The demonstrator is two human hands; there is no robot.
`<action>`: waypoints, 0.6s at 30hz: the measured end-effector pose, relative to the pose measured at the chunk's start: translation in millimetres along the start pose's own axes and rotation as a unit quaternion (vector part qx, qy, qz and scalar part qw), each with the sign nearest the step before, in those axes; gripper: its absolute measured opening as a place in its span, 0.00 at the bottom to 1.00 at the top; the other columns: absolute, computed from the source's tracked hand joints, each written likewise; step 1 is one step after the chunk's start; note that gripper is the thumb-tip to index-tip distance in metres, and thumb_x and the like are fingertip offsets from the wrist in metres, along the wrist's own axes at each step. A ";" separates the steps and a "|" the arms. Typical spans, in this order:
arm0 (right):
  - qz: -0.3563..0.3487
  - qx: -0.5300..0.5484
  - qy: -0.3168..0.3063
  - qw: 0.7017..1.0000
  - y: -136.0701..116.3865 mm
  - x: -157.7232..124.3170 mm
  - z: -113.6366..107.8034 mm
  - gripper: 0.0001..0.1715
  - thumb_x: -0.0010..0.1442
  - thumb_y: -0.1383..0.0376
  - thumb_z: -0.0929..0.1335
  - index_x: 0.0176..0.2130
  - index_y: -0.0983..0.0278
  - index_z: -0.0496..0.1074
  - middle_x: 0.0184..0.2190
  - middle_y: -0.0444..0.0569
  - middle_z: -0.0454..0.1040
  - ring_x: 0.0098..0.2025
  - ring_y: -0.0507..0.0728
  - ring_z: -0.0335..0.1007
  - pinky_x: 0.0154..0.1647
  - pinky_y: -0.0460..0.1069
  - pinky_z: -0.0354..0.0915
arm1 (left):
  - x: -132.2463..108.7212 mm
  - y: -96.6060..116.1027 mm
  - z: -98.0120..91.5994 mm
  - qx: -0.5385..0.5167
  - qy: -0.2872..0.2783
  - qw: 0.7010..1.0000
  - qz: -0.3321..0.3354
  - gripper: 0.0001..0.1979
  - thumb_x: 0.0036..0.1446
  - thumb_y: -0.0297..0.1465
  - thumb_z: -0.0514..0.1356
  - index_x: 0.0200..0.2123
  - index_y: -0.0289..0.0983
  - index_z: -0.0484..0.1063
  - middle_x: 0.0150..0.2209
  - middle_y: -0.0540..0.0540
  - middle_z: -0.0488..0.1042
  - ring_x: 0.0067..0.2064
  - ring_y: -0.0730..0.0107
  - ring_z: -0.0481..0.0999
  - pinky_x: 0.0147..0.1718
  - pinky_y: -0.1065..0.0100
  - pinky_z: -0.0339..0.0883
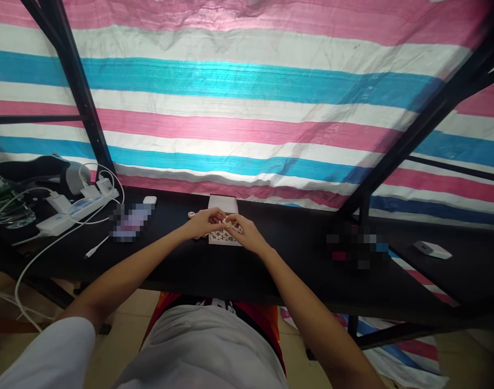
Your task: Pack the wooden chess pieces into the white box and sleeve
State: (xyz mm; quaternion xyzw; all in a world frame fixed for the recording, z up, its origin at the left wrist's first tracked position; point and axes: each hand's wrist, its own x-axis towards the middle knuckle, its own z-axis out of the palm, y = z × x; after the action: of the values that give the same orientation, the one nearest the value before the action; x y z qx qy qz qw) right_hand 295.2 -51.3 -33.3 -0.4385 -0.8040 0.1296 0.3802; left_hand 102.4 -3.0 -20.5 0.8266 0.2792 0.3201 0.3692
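A small open box (224, 243) stands on the black desk, with round Chinese chess pieces (219, 236) laid in it, their characters facing up. My left hand (202, 223) is over the box's left side, fingers curled and pinching at some of the pieces. From the other side my right hand (249, 233) curls over the box, its fingers and thumb closed around a few pale chess pieces (232, 222). The fingertips of both hands nearly meet. A loose chess piece (191, 215) lies just left of the box, and others there are partly hidden by my left hand.
Left on the desk (295, 275) are a white power strip (74, 212) with chargers and cables, a blurred phone (132, 222), a white case (149, 200) and a plastic bottle (9, 208). Right are blurred items (356, 248) and a white adapter (433, 249). Behind hangs a striped sheet (247, 119).
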 end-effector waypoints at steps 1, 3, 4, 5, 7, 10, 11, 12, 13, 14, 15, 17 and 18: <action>0.003 0.007 -0.002 1.000 0.2 -0.3 -0.8 0.14 0.58 0.59 0.65 0.44 0.60 0.69 0.41 0.48 0.73 0.40 0.55 0.69 0.44 0.51 0.65 | -0.1 -1.7 1.6 0.004 0.002 1.000 -0.002 0.20 0.50 0.42 0.62 0.41 0.35 0.68 0.35 0.47 0.73 0.33 0.72 0.73 0.33 0.70 0.67; 0.009 0.017 -0.003 1.000 1.2 -0.2 -1.7 0.13 0.57 0.59 0.66 0.43 0.60 0.69 0.40 0.48 0.74 0.37 0.54 0.69 0.42 0.50 0.65 | -0.8 -2.9 3.4 0.018 0.000 1.000 -0.015 0.19 0.51 0.42 0.62 0.41 0.36 0.67 0.34 0.48 0.73 0.33 0.72 0.73 0.32 0.71 0.67; 0.012 0.020 -0.004 1.000 2.3 0.1 -1.7 0.13 0.57 0.59 0.65 0.43 0.60 0.69 0.40 0.48 0.74 0.37 0.54 0.69 0.41 0.50 0.65 | -1.4 -2.1 3.7 0.029 -0.001 0.999 -0.020 0.19 0.52 0.42 0.60 0.42 0.36 0.67 0.34 0.48 0.74 0.33 0.72 0.73 0.33 0.71 0.67; 0.016 0.022 -0.004 1.000 4.1 0.7 -1.5 0.13 0.58 0.58 0.65 0.42 0.60 0.69 0.39 0.48 0.74 0.36 0.54 0.69 0.41 0.49 0.65 | -2.2 -0.3 3.2 0.045 -0.002 0.999 -0.023 0.18 0.54 0.42 0.59 0.43 0.36 0.66 0.34 0.48 0.74 0.33 0.71 0.73 0.33 0.71 0.67; 0.026 0.015 0.004 1.000 9.9 2.1 -1.1 0.13 0.57 0.58 0.65 0.42 0.60 0.69 0.38 0.47 0.74 0.36 0.53 0.69 0.41 0.49 0.64 | -4.3 5.5 -0.9 0.100 -0.007 0.995 -0.004 0.19 0.56 0.43 0.56 0.46 0.37 0.66 0.38 0.46 0.74 0.36 0.70 0.74 0.36 0.70 0.66; 0.052 -0.041 0.020 0.998 21.9 3.5 -2.5 0.12 0.56 0.59 0.66 0.40 0.61 0.69 0.34 0.46 0.73 0.35 0.54 0.68 0.39 0.49 0.63 | -7.5 13.5 -17.9 0.210 -0.029 0.976 0.057 0.18 0.57 0.42 0.55 0.46 0.38 0.70 0.43 0.44 0.73 0.39 0.68 0.72 0.41 0.69 0.63; 0.062 -0.065 0.022 0.996 25.7 3.4 -3.4 0.11 0.56 0.60 0.66 0.40 0.61 0.69 0.33 0.46 0.73 0.35 0.54 0.67 0.39 0.49 0.62 | -8.4 14.4 -26.1 0.235 -0.039 0.970 0.058 0.17 0.57 0.42 0.54 0.43 0.37 0.72 0.41 0.45 0.73 0.38 0.69 0.72 0.40 0.70 0.62; 0.070 -0.086 0.018 0.994 28.8 3.2 -4.3 0.11 0.56 0.60 0.66 0.39 0.61 0.69 0.33 0.46 0.72 0.35 0.54 0.67 0.39 0.49 0.62 | -9.3 14.1 -35.0 0.247 -0.054 0.967 0.040 0.17 0.57 0.43 0.54 0.39 0.36 0.74 0.38 0.45 0.73 0.35 0.69 0.71 0.37 0.71 0.62; 0.075 -0.101 0.010 0.992 31.3 2.8 -4.9 0.10 0.56 0.61 0.66 0.39 0.61 0.70 0.32 0.46 0.73 0.35 0.55 0.66 0.39 0.49 0.61 | -10.1 12.7 -43.8 0.249 -0.073 0.966 0.007 0.18 0.56 0.44 0.54 0.36 0.36 0.75 0.34 0.46 0.74 0.33 0.70 0.70 0.33 0.72 0.61; 0.076 -0.110 -0.001 0.991 33.2 2.4 -5.0 0.10 0.56 0.61 0.66 0.39 0.61 0.70 0.32 0.46 0.73 0.35 0.55 0.66 0.38 0.49 0.61 | -11.1 10.4 -52.1 0.243 -0.093 0.965 -0.034 0.19 0.54 0.45 0.55 0.33 0.36 0.75 0.30 0.47 0.73 0.31 0.70 0.70 0.30 0.72 0.60; 0.075 -0.115 -0.015 0.990 34.5 2.1 -4.6 0.10 0.56 0.61 0.66 0.39 0.61 0.70 0.32 0.46 0.73 0.36 0.55 0.65 0.38 0.49 0.61 | -12.1 7.6 -59.3 0.233 -0.115 0.963 -0.076 0.19 0.52 0.46 0.57 0.31 0.35 0.75 0.28 0.48 0.73 0.29 0.71 0.69 0.28 0.72 0.58; 0.070 -0.126 -0.038 0.989 36.6 2.2 -2.3 0.09 0.56 0.61 0.66 0.38 0.61 0.72 0.32 0.47 0.73 0.36 0.56 0.64 0.38 0.49 0.60 | -14.1 1.5 -69.2 0.218 -0.159 0.951 -0.153 0.19 0.46 0.47 0.61 0.27 0.36 0.75 0.25 0.50 0.72 0.28 0.71 0.68 0.26 0.73 0.57; 0.068 -0.133 -0.043 0.988 37.6 2.7 -0.7 0.09 0.56 0.61 0.66 0.37 0.61 0.72 0.32 0.47 0.73 0.36 0.56 0.64 0.39 0.49 0.60 | -14.9 -1.3 -71.6 0.216 -0.181 0.942 -0.184 0.19 0.43 0.48 0.62 0.26 0.36 0.74 0.24 0.50 0.72 0.27 0.71 0.68 0.25 0.73 0.56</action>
State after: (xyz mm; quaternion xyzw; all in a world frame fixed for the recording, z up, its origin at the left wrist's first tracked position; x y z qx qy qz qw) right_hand 317.7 -27.4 -51.8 -0.5332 -0.7977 0.0659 0.2738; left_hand 40.0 18.3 11.1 0.8647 0.4173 0.0236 0.2784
